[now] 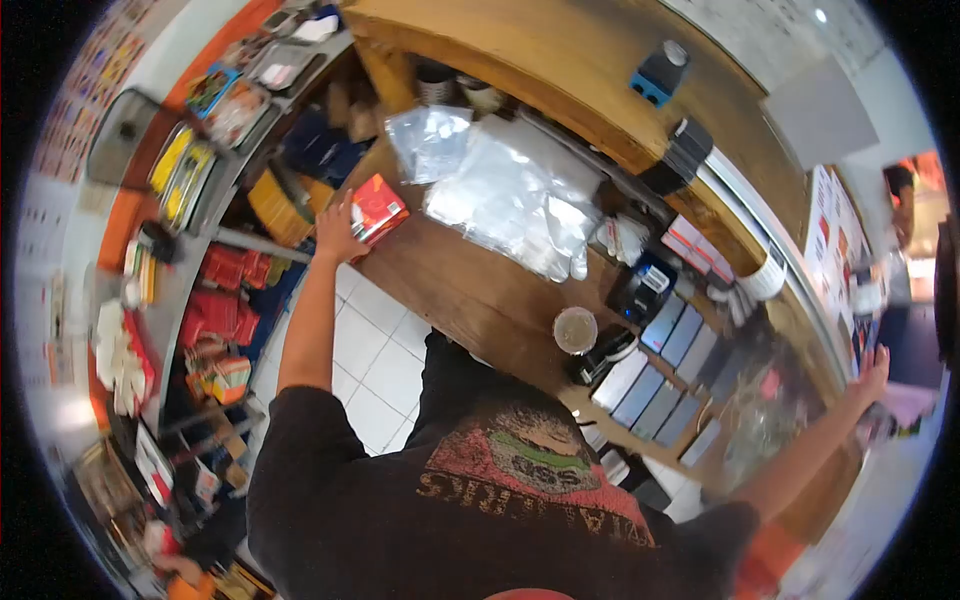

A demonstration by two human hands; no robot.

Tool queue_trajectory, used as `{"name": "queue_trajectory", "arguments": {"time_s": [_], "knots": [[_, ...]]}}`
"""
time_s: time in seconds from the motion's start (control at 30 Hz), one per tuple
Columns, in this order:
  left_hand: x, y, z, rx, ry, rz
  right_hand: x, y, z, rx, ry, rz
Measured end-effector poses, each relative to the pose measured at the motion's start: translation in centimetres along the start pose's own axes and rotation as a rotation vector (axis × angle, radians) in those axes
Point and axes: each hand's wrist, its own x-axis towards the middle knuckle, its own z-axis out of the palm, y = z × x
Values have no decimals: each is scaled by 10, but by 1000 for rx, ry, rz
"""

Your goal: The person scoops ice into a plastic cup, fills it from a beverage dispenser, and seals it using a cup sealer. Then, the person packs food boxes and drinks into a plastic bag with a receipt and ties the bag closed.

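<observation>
My left hand (338, 232) grips the near left edge of a red box (378, 209) at the left end of the brown wooden table (450, 285). Far out to the right, my right hand (874, 376) is stretched away from my body, its fingers small in view and apparently apart, near a pale purple item (908, 403). Clear plastic bags (510, 185) lie in a heap to the right of the red box. A round clear-lidded container (575, 331) stands near the table's front edge.
Phone-like flat devices (640, 400) lie in rows beside a black device (642, 288). Shelves at left hold red packets (218, 318) and a tray with yellow items (182, 178). A raised wooden counter (540, 60) runs behind. Another person's hand (180, 566) shows at bottom left.
</observation>
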Motion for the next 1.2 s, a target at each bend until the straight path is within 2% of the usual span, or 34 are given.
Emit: {"name": "queue_trajectory", "arguments": {"time_s": [0.03,0.1,0.17,0.23,0.3,0.37,0.5,0.53,0.63,0.67,0.8,0.87,0.9,0.97,1.03,1.1,1.17,1.2], "knots": [[2,-1,2,-94,9,56,-70,-31,25,-23,-4,-7],[-13,4,10,-31,206,229,-157,-46,38,2,-89,-13],[-26,14,8,-215,-50,326,-259,-62,73,-14,-133,32],[-44,49,0,-306,-134,488,-331,-53,95,43,-237,88],[-51,85,2,-346,-208,686,-401,-41,120,20,-296,165],[-51,125,1,-217,-289,800,-458,-28,148,90,-329,340],[-28,174,15,-250,-322,1006,-547,1,190,143,-283,508],[-18,185,21,-309,-308,987,-566,3,199,146,-277,543],[37,225,52,-409,-313,950,-614,18,219,147,-260,641],[43,242,32,-253,-238,943,-627,21,226,153,-258,669],[57,275,54,-91,-201,927,-656,26,248,175,-216,740],[64,276,69,-139,15,958,-662,26,253,162,-206,761],[66,272,73,-126,-10,965,-665,26,255,142,-200,762],[73,268,55,-348,-110,1003,-668,34,256,133,-189,777],[81,264,48,-433,-100,1026,-670,43,265,96,-193,804],[85,258,40,-634,-46,1057,-669,55,284,25,-319,801],[80,253,25,-660,-59,1030,-670,74,308,20,-530,823],[75,252,14,-689,-116,983,-671,81,324,49,-567,904]]}}
